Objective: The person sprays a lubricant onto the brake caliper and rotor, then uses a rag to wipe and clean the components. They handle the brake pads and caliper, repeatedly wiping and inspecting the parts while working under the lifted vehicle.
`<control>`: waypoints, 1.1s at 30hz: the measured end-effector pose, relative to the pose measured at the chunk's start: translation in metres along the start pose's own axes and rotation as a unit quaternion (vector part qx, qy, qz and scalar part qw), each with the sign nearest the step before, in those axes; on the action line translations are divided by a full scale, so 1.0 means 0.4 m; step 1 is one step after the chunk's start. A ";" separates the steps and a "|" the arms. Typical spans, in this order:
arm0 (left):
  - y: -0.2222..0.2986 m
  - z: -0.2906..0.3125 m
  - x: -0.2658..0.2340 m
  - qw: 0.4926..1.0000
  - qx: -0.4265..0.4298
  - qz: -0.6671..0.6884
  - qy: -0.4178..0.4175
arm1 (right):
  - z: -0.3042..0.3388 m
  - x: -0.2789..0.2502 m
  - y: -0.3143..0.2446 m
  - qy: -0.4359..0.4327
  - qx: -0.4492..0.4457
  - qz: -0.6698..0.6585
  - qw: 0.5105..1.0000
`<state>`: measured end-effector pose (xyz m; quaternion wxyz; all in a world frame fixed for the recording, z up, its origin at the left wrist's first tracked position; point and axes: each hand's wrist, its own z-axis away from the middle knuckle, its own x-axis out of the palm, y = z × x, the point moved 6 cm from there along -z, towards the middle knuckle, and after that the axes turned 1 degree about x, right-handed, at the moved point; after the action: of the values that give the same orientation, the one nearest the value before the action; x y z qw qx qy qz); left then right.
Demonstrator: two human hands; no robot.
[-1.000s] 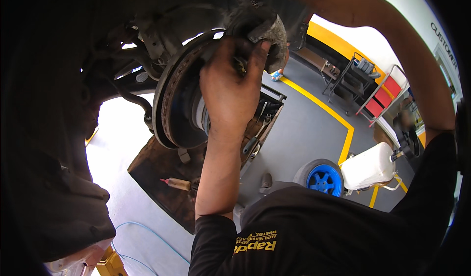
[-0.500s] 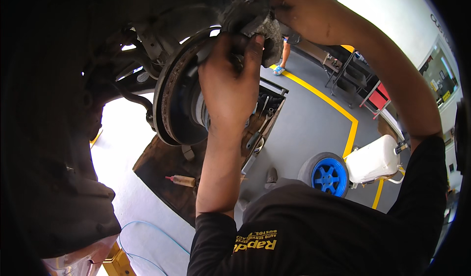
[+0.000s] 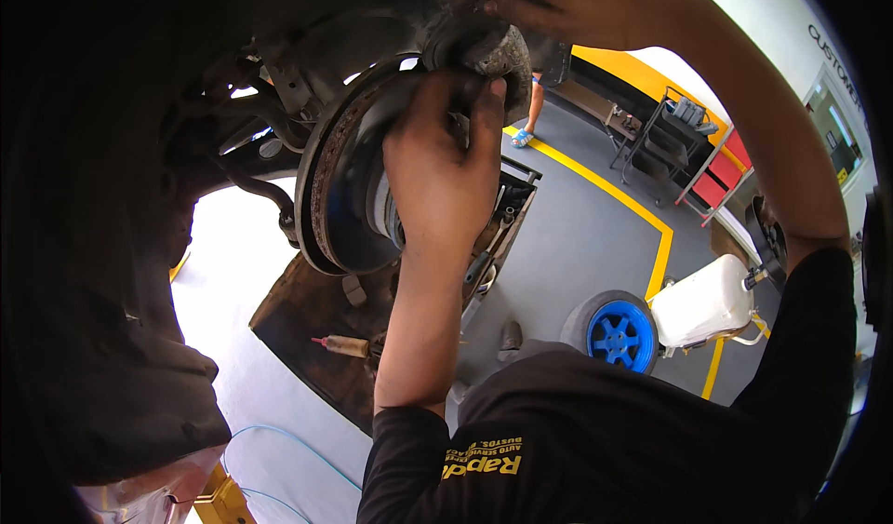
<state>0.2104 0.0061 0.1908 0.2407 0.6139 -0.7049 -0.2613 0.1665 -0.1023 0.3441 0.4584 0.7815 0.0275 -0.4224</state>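
Note:
A grey, grimy brake caliper (image 3: 512,63) sits at the upper right edge of the brake disc (image 3: 326,184), which has a rusty rim. My left hand (image 3: 442,156) reaches up in front of the disc, closed on the caliper's lower part, the thumb pressed against its face and the fingers curled behind, partly hidden. Over the caliper's top lies my right hand (image 3: 549,7), its fingers bent round the upper end in deep shadow. What lies between the left fingers and the disc cannot be made out.
Below the disc stands a dark tool cart (image 3: 316,310) with a bottle (image 3: 346,345) and a ratchet (image 3: 493,245). A blue-rimmed wheel (image 3: 619,333) and a white tank (image 3: 705,302) stand right. Suspension arms (image 3: 256,189) lie left. Another person's leg (image 3: 533,119) shows beyond.
My right hand has shifted slightly up and left over the caliper, uncovering more of its rounded face. My left hand keeps nearly the same place. The view has tilted a little.

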 end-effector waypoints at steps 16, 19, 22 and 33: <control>-0.096 0.124 0.141 0.984 -0.154 0.086 0.024 | 0.074 0.514 0.092 0.294 0.271 -0.727 0.559; -0.109 0.098 0.178 0.990 -0.100 -0.028 0.091 | 0.043 0.544 0.080 0.293 0.210 -0.749 0.556; -0.106 0.099 0.244 0.982 -0.109 -0.046 0.148 | 0.004 0.567 0.087 0.270 0.125 -0.831 0.469; -0.221 -0.045 0.413 0.947 -0.077 -0.220 0.222 | -0.056 0.770 0.238 0.293 -0.011 -0.835 0.466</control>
<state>0.2659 -0.1686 0.1486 0.3739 0.7759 -0.4586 -0.2187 0.4194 -0.2470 0.2040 -0.1385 0.4594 0.8043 -0.3505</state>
